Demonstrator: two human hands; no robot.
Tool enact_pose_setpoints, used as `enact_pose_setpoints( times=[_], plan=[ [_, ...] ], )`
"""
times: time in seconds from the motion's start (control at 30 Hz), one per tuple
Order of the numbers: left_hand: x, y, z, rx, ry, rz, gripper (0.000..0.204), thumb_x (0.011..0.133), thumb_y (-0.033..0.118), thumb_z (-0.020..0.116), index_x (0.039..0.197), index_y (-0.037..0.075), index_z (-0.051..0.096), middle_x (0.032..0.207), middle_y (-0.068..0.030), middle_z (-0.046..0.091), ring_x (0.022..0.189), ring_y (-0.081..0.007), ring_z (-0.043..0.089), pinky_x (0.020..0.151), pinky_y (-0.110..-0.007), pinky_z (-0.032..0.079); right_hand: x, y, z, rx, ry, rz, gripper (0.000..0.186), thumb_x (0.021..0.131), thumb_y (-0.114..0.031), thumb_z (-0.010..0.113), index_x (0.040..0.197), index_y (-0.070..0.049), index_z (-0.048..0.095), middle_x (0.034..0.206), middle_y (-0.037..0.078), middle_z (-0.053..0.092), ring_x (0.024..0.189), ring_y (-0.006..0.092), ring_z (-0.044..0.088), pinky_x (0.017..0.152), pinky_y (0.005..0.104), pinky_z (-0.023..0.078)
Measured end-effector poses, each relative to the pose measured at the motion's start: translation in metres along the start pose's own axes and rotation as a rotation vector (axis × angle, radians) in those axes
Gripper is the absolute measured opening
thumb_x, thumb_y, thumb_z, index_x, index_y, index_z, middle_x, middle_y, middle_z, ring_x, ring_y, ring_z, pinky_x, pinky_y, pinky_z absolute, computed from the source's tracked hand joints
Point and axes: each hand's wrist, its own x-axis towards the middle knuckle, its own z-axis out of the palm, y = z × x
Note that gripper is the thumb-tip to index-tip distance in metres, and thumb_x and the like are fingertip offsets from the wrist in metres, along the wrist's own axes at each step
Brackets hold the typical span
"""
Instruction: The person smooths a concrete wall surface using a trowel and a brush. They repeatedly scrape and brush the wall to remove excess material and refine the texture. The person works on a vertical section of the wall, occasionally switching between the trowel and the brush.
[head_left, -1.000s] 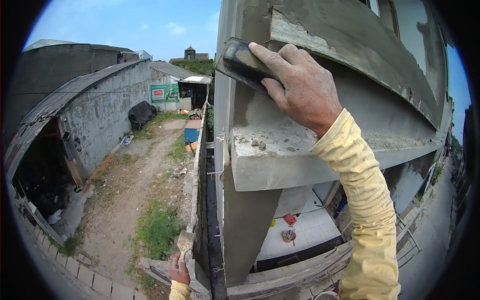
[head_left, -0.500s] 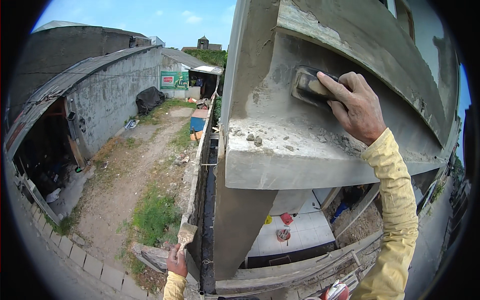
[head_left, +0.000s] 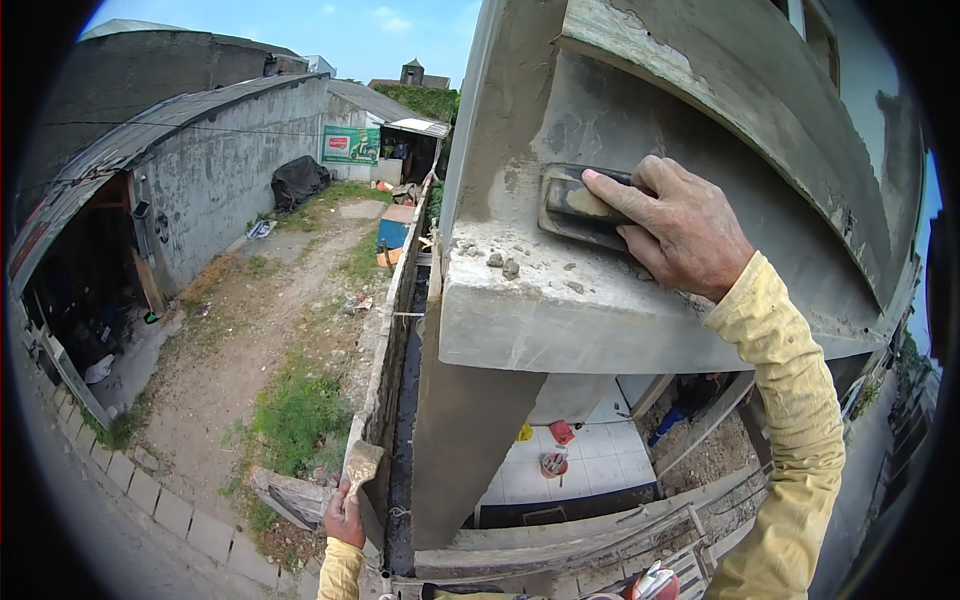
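Dark float [head_left: 566,200] against the grey wall [head_left: 620,115], flat brush [head_left: 363,462] held low
My right fingers [head_left: 622,199] grip the float just above the ledge [head_left: 560,325]; my left fingers [head_left: 350,508] clasp the brush, well apart, down to the left.

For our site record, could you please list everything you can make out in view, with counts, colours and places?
Float: one, dark, in the right hand
Brush: one, pale, in the left hand
Ledge: one, grey, below the float
Rubble lumps: several, grey, on the ledge
Bucket: one, reddish, on the tiled floor below
Boundary wall: one, grey, left of the ledge
Yard: one, brown, left side
Shrubs: a clump, green, in the yard
Dark heap: one, black, far yard
Banner: one, green, far end
Sleeves: two, yellow, lower edge
Hands: two, dusty, left lower, right upper
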Motion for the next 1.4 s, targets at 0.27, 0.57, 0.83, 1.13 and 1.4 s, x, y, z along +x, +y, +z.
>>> enact_pose_setpoints(
  times=[0.27, 0.57, 0.83, 1.13, 1.4],
  plan=[
    [0.018, 0.010, 0.013, 0.053, -0.033, 0.141, 0.041, 0.100, 0.017, 0.056, 0.132, -0.008, 0.063, 0.121, -0.0222, 0.071, 0.112, -0.0290, 0.068, 0.098, -0.036, 0.051, 0.062, -0.010, 0.005, -0.072, 0.361, 0.055, 0.061, 0.083, -0.013, 0.074, 0.143, -0.020, 0.062, 0.091, 0.005, 0.053, 0.081, 0.0223, 0.057, 0.070, 0.0365, 0.055],
    [-0.012, -0.007, -0.001, -0.030, -0.021, -0.051, 0.043, 0.100, 0.018, 0.058, 0.133, -0.009, 0.062, 0.131, -0.0227, 0.068, 0.126, -0.0299, 0.062, 0.108, -0.039, 0.046, -0.001, 0.016, 0.005, -0.129, 0.167, 0.071, 0.063, 0.082, -0.012, 0.073, 0.143, -0.023, 0.062, 0.091, 0.005, 0.052, 0.079, 0.0218, 0.057, 0.070, 0.0368, 0.054],
    [0.029, 0.028, 0.011, 0.065, 0.007, 0.130, 0.041, 0.100, 0.016, 0.055, 0.132, -0.009, 0.062, 0.126, -0.0227, 0.069, 0.120, -0.0305, 0.065, 0.104, -0.038, 0.048, 0.087, -0.024, 0.014, -0.170, 0.444, 0.219, 0.061, 0.084, -0.015, 0.073, 0.143, -0.016, 0.061, 0.092, 0.006, 0.056, 0.082, 0.0221, 0.062, 0.067, 0.0373, 0.059],
    [-0.006, -0.022, -0.009, -0.056, 0.063, -0.007, 0.046, 0.101, 0.020, 0.055, 0.136, -0.009, 0.060, 0.131, -0.0236, 0.066, 0.122, -0.0294, 0.063, 0.106, -0.037, 0.047, 0.013, 0.006, 0.005, -0.095, 0.137, 0.022, 0.062, 0.083, -0.010, 0.074, 0.143, -0.019, 0.061, 0.092, 0.006, 0.054, 0.080, 0.0226, 0.059, 0.066, 0.0375, 0.055],
    [0.020, -0.016, 0.015, -0.060, 0.020, 0.053, 0.042, 0.101, 0.017, 0.056, 0.133, -0.010, 0.061, 0.127, -0.0225, 0.068, 0.119, -0.0300, 0.065, 0.104, -0.037, 0.048, 0.074, -0.016, 0.016, -0.136, 0.266, 0.092, 0.063, 0.085, -0.019, 0.076, 0.145, -0.015, 0.058, 0.094, 0.006, 0.053, 0.085, 0.0228, 0.060, 0.070, 0.0365, 0.056]
  ],
)
